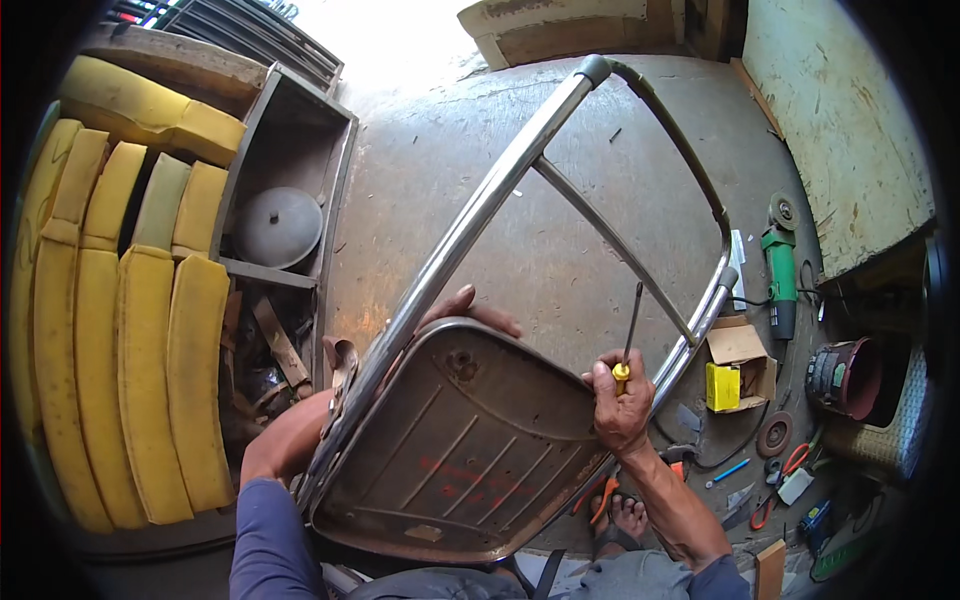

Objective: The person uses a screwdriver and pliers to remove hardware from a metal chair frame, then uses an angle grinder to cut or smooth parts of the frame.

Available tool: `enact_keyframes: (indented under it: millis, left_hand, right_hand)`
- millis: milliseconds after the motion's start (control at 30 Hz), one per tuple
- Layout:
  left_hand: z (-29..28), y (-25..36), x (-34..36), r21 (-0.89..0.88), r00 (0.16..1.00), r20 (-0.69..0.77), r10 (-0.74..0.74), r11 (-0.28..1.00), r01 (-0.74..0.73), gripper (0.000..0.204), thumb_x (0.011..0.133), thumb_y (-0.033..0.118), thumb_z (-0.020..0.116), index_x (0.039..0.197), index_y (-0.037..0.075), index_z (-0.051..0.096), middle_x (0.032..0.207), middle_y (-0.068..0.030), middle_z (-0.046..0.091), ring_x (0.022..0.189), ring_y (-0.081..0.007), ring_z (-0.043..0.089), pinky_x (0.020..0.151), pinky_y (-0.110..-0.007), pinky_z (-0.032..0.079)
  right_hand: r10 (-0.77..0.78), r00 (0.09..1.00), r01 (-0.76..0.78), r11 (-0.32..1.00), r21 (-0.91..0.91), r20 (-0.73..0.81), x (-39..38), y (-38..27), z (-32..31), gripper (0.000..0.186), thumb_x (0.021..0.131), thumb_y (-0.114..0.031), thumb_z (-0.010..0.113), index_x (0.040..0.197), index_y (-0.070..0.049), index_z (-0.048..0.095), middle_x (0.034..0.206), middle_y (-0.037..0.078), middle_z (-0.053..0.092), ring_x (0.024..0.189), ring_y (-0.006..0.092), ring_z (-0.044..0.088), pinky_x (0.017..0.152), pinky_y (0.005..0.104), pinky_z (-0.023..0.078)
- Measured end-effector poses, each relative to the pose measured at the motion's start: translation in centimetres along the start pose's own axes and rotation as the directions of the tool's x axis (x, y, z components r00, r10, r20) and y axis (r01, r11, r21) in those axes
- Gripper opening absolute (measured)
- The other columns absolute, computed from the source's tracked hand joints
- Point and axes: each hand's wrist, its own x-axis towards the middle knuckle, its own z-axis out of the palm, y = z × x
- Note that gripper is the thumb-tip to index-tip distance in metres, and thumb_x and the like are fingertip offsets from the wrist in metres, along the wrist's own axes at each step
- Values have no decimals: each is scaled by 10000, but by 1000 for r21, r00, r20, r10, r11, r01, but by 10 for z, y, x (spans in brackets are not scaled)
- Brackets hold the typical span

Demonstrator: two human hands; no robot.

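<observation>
A brown, worn metal panel with rounded corners, raised ribs and red marks (430, 450) lies tilted in front of the person, against a shiny chrome frame of bent tubing (482, 213) that stretches up and away over the grey floor (430, 190). The left hand (472, 311) is behind the panel's upper edge, its fingers showing past it fairly straight and loosely spread; the rest is hidden, so its grip cannot be told. The right hand (622, 418), beside the panel's right corner, is curled closed around a screwdriver with a yellow handle (621, 372), the thin dark shaft pointing upward.

To the right, a green angle grinder (779, 265) lies on the floor, near an open brown cardboard box (762, 388) with a small yellow box (722, 388) at its front. Below these are a round abrasive disc (774, 434) and a blue pen-like stick (727, 473). On the left, long yellow foam cushions (148, 380) stand beside an open grey metal cabinet (342, 160) holding a dark grey round lid (277, 228).
</observation>
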Motion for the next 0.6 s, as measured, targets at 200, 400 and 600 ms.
enact_keyframes:
  millis: [200, 400, 600]
  left_hand:
    - [32, -3, 38, -185, 851, 468, 236, 968, -167, 573, 1103, 390, 199, 981, 68, 658, 994, -180, 681, 1202, -341, 575, 1204, -542, 281]
    - [29, -9, 38, -246, 834, 457, 310, 945, -217, 580, 1098, 340, 169, 983, 23, 641, 879, -178, 649, 1081, -385, 599, 1110, -528, 349]
    - [31, -7, 36, -228, 843, 462, 274, 956, -186, 568, 1101, 327, 181, 991, 28, 651, 890, -159, 660, 1128, -377, 573, 1095, -512, 364]
  right_hand:
    - [53, 998, -54, 998, -19, -47, -3, 6, -4, 101, 991, -115, 579, 986, -21, 544, 724, 102, 664, 694, 182, 718, 616, 300, 544]
    - [33, 995, -36, 999, -32, -89, -4, 4, 3, 105, 990, -115, 604, 1004, -21, 559, 709, 90, 657, 674, 177, 704, 606, 301, 538]
    - [-60, 994, 45, 987, -155, -90, -2, -2, 1, 99, 947, -79, 678, 994, -9, 626, 834, 124, 674, 697, 188, 658, 638, 322, 520]
